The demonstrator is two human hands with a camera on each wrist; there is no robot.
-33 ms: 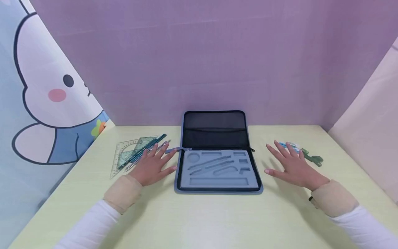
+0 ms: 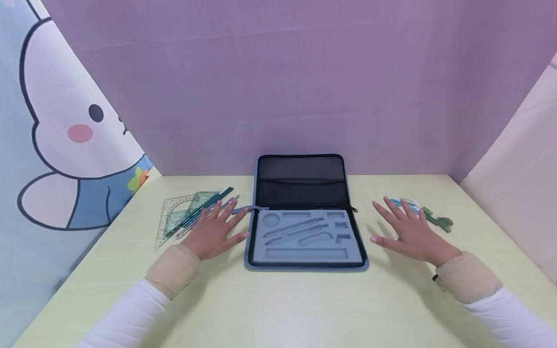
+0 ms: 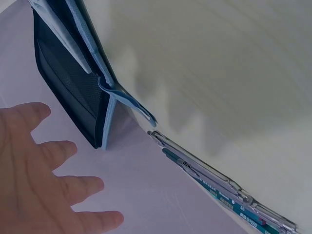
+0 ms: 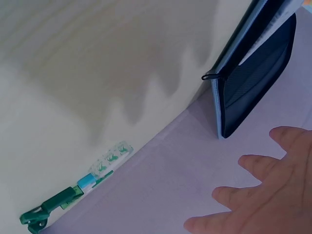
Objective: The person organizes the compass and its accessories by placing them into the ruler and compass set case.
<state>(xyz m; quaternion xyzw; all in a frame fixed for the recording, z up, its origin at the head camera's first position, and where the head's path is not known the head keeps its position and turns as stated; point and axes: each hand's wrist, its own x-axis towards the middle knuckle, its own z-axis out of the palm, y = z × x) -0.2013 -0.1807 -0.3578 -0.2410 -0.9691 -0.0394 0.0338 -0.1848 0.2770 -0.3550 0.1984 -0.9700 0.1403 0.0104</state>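
A blue zip case (image 2: 300,193) lies unfolded mid-table, its grey foam insert (image 2: 259,253) showing bare shaped recesses. My left hand (image 2: 213,237), fingers spread, hovers left of it and holds nothing. Just beyond those fingertips are teal pencils (image 2: 222,194), slim metal tools (image 3: 229,183) and clear drawing templates (image 2: 162,232), partly covered by the hand in the head view. To the case's right, my right hand (image 2: 413,237) also hovers with spread fingers and holds nothing. Behind it lie a dark green tool with a forked end (image 4: 56,200) and a clear piece with green prints (image 4: 112,158).
A blue strap (image 2: 243,210) sticks out from the case's left side, and a zip pull (image 2: 354,210) from its right. The pale table (image 2: 300,309) ends at a purple backdrop (image 2: 300,96). A cartoon-printed cloth (image 2: 65,145) hangs at the left.
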